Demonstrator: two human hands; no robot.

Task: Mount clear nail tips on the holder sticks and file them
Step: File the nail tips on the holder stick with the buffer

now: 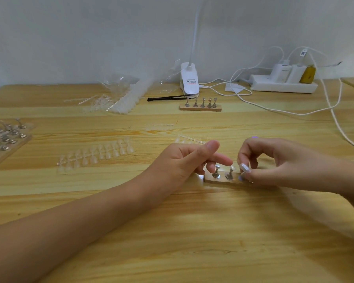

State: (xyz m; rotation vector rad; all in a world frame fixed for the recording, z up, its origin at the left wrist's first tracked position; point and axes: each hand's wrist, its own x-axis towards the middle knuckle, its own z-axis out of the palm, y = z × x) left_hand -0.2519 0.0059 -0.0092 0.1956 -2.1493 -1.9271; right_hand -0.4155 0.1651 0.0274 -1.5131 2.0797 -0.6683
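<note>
Left forearm (90, 211) lies in from lower left, wrist straight. Left hand (182, 160) on its edge: thumb raised, index finger (219, 159) straight, pointing right; other fingers curled under. Right hand (274, 160) enters from the right, arched, knuckles up, fingers curled down. Its thumb and forefinger tips meet low in a pinch; whatever sits between them is hidden. Hands near, not touching

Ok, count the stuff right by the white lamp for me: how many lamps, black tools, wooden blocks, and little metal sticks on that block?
Clip lamp: 1
Black tool: 1
Wooden block: 1
Metal holder sticks on that block: 5
Total: 8
</note>
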